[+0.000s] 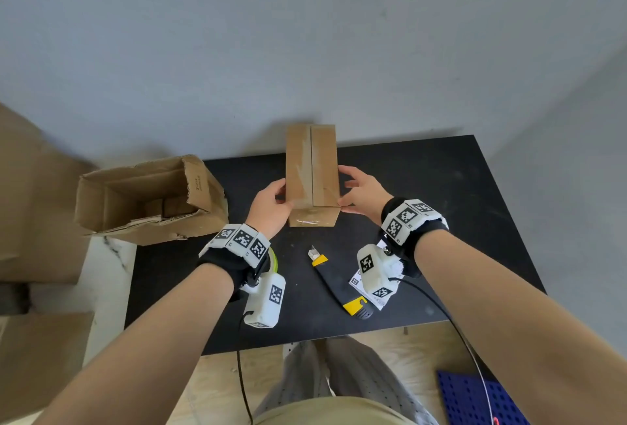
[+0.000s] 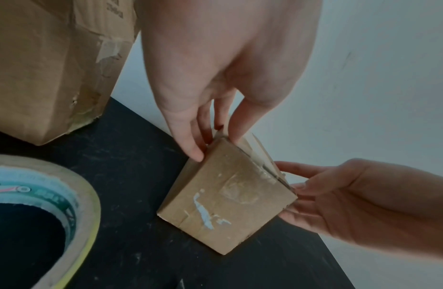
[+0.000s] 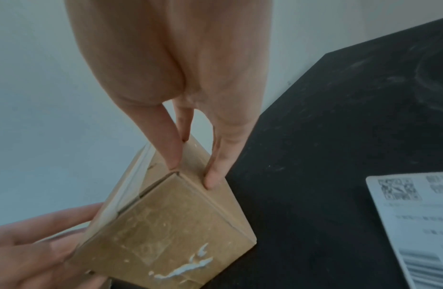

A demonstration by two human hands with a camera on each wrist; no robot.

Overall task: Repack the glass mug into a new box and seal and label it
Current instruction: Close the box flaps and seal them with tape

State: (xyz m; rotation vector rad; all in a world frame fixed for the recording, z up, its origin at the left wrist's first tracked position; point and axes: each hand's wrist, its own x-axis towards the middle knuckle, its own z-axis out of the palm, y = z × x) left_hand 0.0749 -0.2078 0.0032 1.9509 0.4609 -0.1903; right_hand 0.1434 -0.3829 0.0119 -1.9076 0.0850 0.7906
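A small brown cardboard box [image 1: 312, 170] stands on end on the black table [image 1: 441, 187], its flaps closed and a seam running down its upper face. My left hand [image 1: 271, 204] holds its left side, thumb on the upper face. My right hand [image 1: 356, 190] holds the right side the same way. The left wrist view shows the left fingertips [image 2: 195, 154] on the box's [image 2: 228, 195] top corner. The right fingertips [image 3: 213, 181] press the box [image 3: 166, 224] by its flap edge in the right wrist view. No glass mug is visible.
A larger worn box [image 1: 146, 200] lies open at the table's left corner. A yellow-black utility knife [image 1: 336, 282] and a printed label [image 3: 413, 224] lie near the front edge. A tape roll [image 2: 67, 205] sits under my left wrist. More cardboard [image 1: 34, 204] stands left of the table.
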